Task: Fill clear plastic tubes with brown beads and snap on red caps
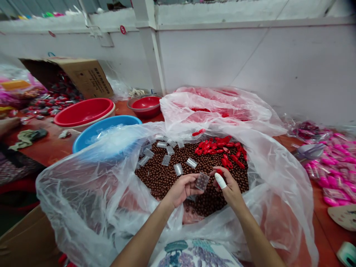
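My left hand [185,189] pinches a small clear plastic container [202,181] over a heap of brown balls [164,181] in a large clear plastic bag [94,196]. Just to its right, my right hand [228,186], with a white cover on one finger, closes on a red piece [219,172], mostly hidden by the fingers. Several clear containers [178,169] lie on the balls toward the back left. Red plastic pieces [214,146] are piled on the balls at the back right.
A blue basin [80,138] holding clear pieces and a red basin [83,111] stand at the left. Behind them a tipped cardboard box [89,79] spills packed items. Another bag [222,102] lies behind the heap. Pink packed items [336,167] cover the right side. A person's hand [8,125] rests far left.
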`<state>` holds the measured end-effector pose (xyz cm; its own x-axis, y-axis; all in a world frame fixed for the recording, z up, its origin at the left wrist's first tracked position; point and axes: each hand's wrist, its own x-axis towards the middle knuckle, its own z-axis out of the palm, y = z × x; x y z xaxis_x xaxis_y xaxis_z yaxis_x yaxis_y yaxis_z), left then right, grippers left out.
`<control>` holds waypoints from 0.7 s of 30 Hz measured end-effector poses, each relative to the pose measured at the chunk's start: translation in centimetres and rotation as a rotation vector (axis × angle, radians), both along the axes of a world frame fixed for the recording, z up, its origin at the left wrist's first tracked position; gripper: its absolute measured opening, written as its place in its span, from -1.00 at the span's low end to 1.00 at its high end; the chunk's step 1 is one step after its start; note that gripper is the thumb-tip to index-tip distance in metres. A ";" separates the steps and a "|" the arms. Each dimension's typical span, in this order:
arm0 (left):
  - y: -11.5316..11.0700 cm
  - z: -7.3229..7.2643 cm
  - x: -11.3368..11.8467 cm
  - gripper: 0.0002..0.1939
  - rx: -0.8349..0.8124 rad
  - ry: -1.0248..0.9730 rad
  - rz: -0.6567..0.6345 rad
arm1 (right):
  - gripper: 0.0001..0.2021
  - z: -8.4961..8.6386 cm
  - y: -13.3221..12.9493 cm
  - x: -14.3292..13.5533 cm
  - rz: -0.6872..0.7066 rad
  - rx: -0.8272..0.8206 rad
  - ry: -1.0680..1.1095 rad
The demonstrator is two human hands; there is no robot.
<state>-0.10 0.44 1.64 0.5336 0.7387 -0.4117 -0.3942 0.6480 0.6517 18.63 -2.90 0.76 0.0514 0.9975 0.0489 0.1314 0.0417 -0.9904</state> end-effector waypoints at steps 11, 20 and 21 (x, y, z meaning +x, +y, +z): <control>-0.6 -0.4 -0.1 -0.63 0.089 -0.030 -0.114 | -0.52 -0.1 -0.5 0.4 -0.040 -0.189 0.028; -0.9 -0.7 0.3 -0.61 0.109 0.039 -0.140 | -0.69 0.6 -0.7 0.4 -0.020 0.034 -0.067; -0.9 -0.6 0.3 -0.61 0.106 0.039 -0.150 | -0.71 0.9 -0.6 0.4 0.021 0.059 -0.072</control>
